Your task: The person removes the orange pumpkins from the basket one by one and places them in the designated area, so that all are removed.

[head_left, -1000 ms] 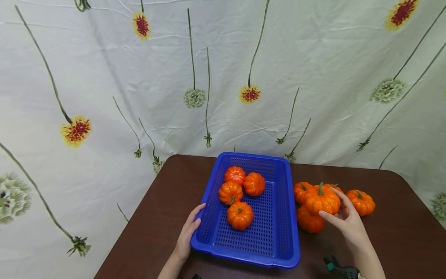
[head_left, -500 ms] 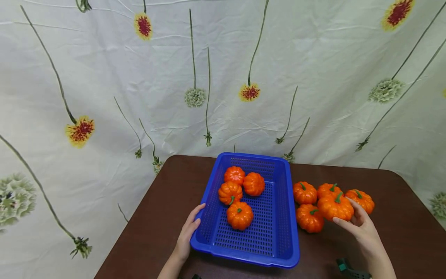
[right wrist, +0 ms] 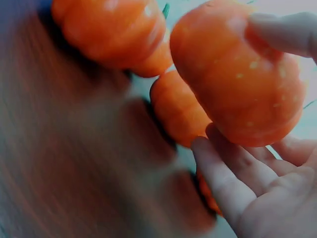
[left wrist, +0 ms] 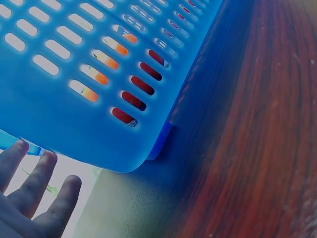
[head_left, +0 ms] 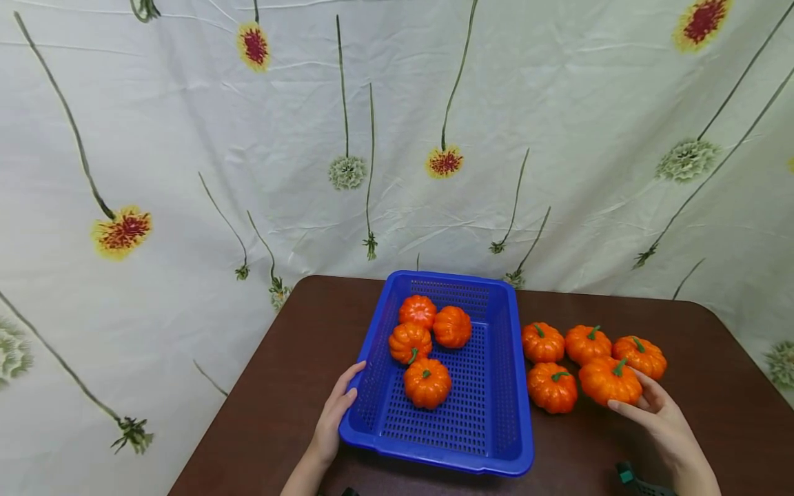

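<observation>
The basket stands on the bench, reaching its back edge. 4 pumpkins lie inside, mostly left. Right of it, 3 others line up toward the bench's back right corner; before these lies 1 more, left of the right hand's pumpkin.

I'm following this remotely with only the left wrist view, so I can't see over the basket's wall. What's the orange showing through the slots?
Observer: Pumpkins: four small pumpkins are inside the blue plastic basket.

Operator: And what is the right hand doing?

Observer: It holds a fifth pumpkin between thumb and fingers, outside the basket.

Operator: Any others outside it?

Observer: Yes, four more pumpkins sit on the dark brown table, to the right of the basket.
</observation>
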Action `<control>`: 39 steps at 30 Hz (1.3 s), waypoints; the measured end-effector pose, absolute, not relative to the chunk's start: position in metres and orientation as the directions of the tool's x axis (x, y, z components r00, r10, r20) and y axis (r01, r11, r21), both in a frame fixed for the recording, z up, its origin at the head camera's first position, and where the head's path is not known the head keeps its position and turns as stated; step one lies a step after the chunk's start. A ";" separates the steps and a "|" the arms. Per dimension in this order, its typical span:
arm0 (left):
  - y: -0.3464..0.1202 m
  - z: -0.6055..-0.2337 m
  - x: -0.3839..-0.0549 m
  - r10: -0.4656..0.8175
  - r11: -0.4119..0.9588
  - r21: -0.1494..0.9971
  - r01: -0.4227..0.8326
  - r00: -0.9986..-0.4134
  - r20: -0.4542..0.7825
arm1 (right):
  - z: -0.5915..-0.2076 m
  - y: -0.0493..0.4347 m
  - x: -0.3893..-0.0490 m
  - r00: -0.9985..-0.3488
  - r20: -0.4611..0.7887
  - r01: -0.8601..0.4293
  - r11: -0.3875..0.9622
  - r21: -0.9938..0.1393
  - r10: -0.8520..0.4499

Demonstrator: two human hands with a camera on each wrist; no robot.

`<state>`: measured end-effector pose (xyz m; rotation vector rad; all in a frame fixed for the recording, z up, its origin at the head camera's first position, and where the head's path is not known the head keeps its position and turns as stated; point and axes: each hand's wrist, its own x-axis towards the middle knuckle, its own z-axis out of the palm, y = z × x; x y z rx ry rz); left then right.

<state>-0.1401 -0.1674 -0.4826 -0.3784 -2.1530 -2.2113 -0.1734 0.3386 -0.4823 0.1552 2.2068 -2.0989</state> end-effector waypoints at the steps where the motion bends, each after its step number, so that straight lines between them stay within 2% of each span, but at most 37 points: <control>1: -0.167 -0.483 -0.140 0.144 -0.041 0.981 0.188 -0.971 0.192 | -0.483 0.340 -0.174 -0.988 -0.156 0.156 0.081 -0.984 0.008; 8: -0.167 -0.483 -0.140 0.137 -0.042 0.983 0.179 -0.973 0.184 | -0.487 0.344 -0.176 -0.964 -0.265 0.253 0.270 -0.929 -0.007; 15: -0.167 -0.482 -0.140 0.121 -0.032 0.987 0.156 -0.980 0.159 | -0.486 0.344 -0.177 -0.945 -0.327 0.304 0.321 -0.897 -0.021; 30: -0.166 -0.481 -0.140 0.125 -0.041 0.988 0.149 -0.980 0.153 | -0.483 0.342 -0.176 -0.950 -0.310 0.288 0.447 -0.847 0.025; 39: -0.166 -0.481 -0.140 0.126 -0.041 0.987 0.158 -0.979 0.162 | -0.478 0.344 -0.175 -0.962 -0.269 0.255 0.456 -0.853 0.034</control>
